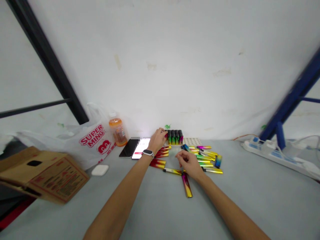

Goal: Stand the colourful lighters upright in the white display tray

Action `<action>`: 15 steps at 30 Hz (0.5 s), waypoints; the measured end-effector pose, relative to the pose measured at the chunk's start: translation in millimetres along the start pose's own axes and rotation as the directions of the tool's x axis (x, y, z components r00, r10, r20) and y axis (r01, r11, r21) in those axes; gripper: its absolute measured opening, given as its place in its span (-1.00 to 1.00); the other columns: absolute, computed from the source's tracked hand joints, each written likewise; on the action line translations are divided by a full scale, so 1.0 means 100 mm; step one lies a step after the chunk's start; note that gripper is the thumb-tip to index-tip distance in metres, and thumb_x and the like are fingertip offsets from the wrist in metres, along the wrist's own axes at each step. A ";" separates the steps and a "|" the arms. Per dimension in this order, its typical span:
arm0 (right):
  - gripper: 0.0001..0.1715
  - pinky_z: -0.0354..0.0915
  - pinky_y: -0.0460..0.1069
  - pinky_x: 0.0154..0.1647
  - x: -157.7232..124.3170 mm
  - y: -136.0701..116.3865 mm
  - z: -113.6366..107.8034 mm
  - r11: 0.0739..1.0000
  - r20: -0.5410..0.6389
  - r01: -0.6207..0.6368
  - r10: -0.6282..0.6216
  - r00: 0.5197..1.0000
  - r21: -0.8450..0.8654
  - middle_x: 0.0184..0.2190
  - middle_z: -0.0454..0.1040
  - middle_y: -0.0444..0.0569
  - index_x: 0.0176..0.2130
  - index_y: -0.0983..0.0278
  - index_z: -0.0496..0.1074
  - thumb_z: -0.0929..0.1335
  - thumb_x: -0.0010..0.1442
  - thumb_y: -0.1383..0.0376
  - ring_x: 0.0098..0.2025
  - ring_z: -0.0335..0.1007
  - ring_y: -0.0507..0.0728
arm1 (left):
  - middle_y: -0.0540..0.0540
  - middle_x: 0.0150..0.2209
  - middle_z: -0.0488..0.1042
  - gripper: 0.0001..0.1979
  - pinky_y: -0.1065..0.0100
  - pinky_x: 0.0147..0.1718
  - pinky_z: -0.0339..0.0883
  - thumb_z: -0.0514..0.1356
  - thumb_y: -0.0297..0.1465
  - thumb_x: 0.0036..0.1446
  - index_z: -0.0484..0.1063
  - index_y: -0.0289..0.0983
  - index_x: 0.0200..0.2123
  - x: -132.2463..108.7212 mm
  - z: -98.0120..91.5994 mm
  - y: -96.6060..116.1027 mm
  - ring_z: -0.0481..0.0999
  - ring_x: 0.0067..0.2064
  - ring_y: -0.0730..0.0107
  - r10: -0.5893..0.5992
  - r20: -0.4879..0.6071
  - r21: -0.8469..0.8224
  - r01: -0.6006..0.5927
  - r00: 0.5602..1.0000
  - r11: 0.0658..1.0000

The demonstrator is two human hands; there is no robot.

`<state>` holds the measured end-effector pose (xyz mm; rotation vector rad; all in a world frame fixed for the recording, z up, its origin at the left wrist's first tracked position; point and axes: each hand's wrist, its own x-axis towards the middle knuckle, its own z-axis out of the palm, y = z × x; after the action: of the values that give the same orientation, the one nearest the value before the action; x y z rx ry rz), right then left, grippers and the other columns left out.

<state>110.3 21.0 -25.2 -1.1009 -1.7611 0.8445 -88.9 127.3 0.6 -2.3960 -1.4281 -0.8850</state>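
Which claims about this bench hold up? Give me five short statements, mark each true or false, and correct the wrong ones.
1. The left hand is at the upright lighters. True.
2. A watch is worn on the right arm. False: the watch is on the left arm.
3. The orange bottle stands upright beside the plastic bag. True.
4. The power strip lies along the picture's left side. False: the power strip is on the right side.
5. A purple-and-yellow lighter lies below the right hand in the picture. True.
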 end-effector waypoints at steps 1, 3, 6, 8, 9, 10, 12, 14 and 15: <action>-0.76 0.14 -0.09 -0.52 0.00 -0.01 0.00 1.000 0.001 -0.001 0.001 1.000 0.002 -0.66 0.36 -0.18 -0.33 0.29 0.43 0.27 0.24 0.19 -0.60 0.28 0.02 | -0.18 -0.02 0.35 -0.59 0.22 -0.01 0.36 0.04 -0.53 0.17 0.40 -0.24 0.08 -0.01 -0.02 0.01 0.36 0.00 0.20 -0.005 0.011 0.044 0.004 1.000 0.999; -0.76 0.14 -0.09 -0.52 0.00 -0.02 0.00 1.000 0.001 0.000 0.000 1.000 0.003 -0.66 0.36 -0.18 -0.34 0.29 0.42 0.27 0.24 0.19 -0.60 0.28 0.02 | -0.19 -0.02 0.35 -0.57 0.19 -0.03 0.33 0.05 -0.51 0.17 0.37 -0.23 0.11 -0.02 -0.07 0.04 0.33 0.00 0.16 -0.021 0.039 0.114 0.016 0.999 0.993; -0.75 0.14 -0.09 -0.52 0.00 -0.01 0.00 1.000 -0.004 0.005 -0.005 1.000 0.001 -0.66 0.36 -0.18 -0.34 0.28 0.42 0.27 0.24 0.18 -0.59 0.27 0.02 | -0.19 -0.01 0.35 -0.54 0.18 -0.04 0.29 0.04 -0.50 0.17 0.32 -0.21 0.15 -0.04 -0.12 0.11 0.31 0.01 0.14 -0.044 0.072 0.164 0.032 0.996 0.986; -0.76 0.14 -0.09 -0.51 0.00 -0.01 -0.01 1.000 -0.012 0.016 -0.016 1.000 -0.011 -0.66 0.36 -0.19 -0.33 0.28 0.43 0.27 0.24 0.18 -0.59 0.26 0.02 | -0.20 0.02 0.35 -0.51 0.17 -0.03 0.25 0.04 -0.51 0.17 0.27 -0.21 0.18 -0.06 -0.14 0.16 0.31 0.02 0.14 -0.064 0.060 0.169 0.053 0.996 0.984; -0.76 0.14 -0.08 -0.51 0.00 -0.02 -0.01 0.999 -0.021 0.024 -0.025 0.999 -0.028 -0.66 0.36 -0.19 -0.33 0.28 0.43 0.27 0.24 0.19 -0.59 0.26 0.03 | -0.20 0.03 0.34 -0.49 0.17 -0.03 0.25 0.04 -0.52 0.16 0.25 -0.22 0.19 -0.08 -0.14 0.18 0.31 0.03 0.13 -0.077 0.043 0.163 0.069 0.996 0.984; -0.77 0.15 -0.08 -0.50 0.00 -0.02 -0.02 0.998 -0.031 0.035 -0.036 0.999 -0.050 -0.65 0.36 -0.19 -0.33 0.27 0.43 0.27 0.24 0.19 -0.58 0.25 0.03 | -0.21 0.03 0.35 -0.49 0.18 -0.02 0.24 0.04 -0.53 0.15 0.25 -0.24 0.19 -0.11 -0.15 0.20 0.32 0.02 0.14 -0.094 0.024 0.151 0.089 0.995 0.984; -0.78 0.15 -0.08 -0.47 0.00 -0.05 -0.03 0.993 -0.051 0.054 -0.060 0.997 -0.100 -0.64 0.36 -0.19 -0.33 0.26 0.44 0.27 0.24 0.20 -0.56 0.26 0.03 | -0.20 -0.02 0.38 -0.57 0.21 -0.04 0.25 0.04 -0.53 0.14 0.31 -0.28 0.10 -0.18 -0.16 0.25 0.34 0.00 0.16 -0.130 0.011 0.110 0.128 0.991 0.986; -0.79 0.16 -0.07 -0.46 -0.01 -0.07 -0.04 0.989 -0.056 0.066 -0.074 0.996 -0.135 -0.63 0.37 -0.18 -0.35 0.26 0.44 0.28 0.23 0.23 -0.54 0.28 0.03 | -0.18 -0.12 0.43 -0.73 0.24 -0.07 0.27 0.04 -0.50 0.17 0.40 -0.29 -0.07 -0.28 -0.17 0.27 0.39 -0.07 0.20 -0.153 0.064 0.060 0.149 0.986 0.987; -0.80 0.16 -0.07 -0.46 -0.01 -0.08 -0.04 0.987 -0.050 0.069 -0.077 0.996 -0.144 -0.62 0.38 -0.18 -0.35 0.26 0.44 0.28 0.22 0.24 -0.54 0.29 0.04 | -0.16 -0.17 0.45 -0.79 0.25 -0.09 0.27 0.04 -0.48 0.18 0.42 -0.28 -0.16 -0.33 -0.18 0.28 0.40 -0.10 0.21 -0.162 0.106 0.041 0.158 0.981 0.987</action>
<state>111.0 17.6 -17.2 -1.1331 -1.8263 0.6462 -83.1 80.9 -1.6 -2.3649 -1.6826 -0.7693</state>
